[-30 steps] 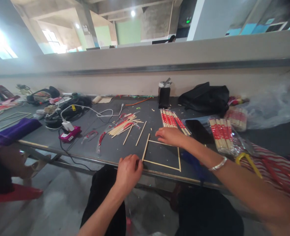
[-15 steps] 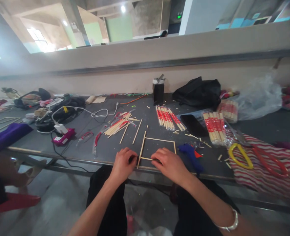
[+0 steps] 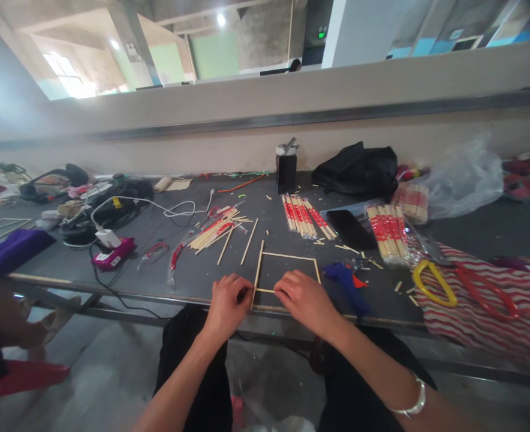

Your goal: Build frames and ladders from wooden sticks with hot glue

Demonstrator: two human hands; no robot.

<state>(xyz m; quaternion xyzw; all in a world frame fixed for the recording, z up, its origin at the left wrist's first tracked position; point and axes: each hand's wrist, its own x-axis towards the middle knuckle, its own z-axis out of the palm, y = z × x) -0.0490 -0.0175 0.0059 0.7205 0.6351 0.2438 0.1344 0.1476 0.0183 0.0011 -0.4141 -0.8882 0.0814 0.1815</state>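
Note:
A rectangular frame of thin wooden sticks (image 3: 289, 257) lies flat near the table's front edge. My left hand (image 3: 229, 301) is curled at the lower end of its left-hand stick (image 3: 259, 264), fingertips pinched against that stick. My right hand (image 3: 304, 301) has its fingers closed on the near crosspiece (image 3: 265, 291), hiding that stick's right part. Beyond my left hand are two loose sticks (image 3: 249, 241) and a pile of sticks (image 3: 211, 234) on torn red-and-clear wrapping. A blue object (image 3: 346, 282), whose kind I cannot make out, lies right of the frame.
Packs of wrapped chopsticks (image 3: 298, 216) and a black phone (image 3: 350, 229) lie behind the frame. Yellow-handled scissors (image 3: 434, 283) rest on striped cloth (image 3: 485, 324) at right. At left sit a magenta power block (image 3: 114, 253), cables and purple cloth (image 3: 15, 252); a black bag (image 3: 357, 171) is at the back.
My left hand has moved slightly right, bringing its fingertips against the left-hand stick. The right hand stays at the crosspiece. The whole view has shifted a little.

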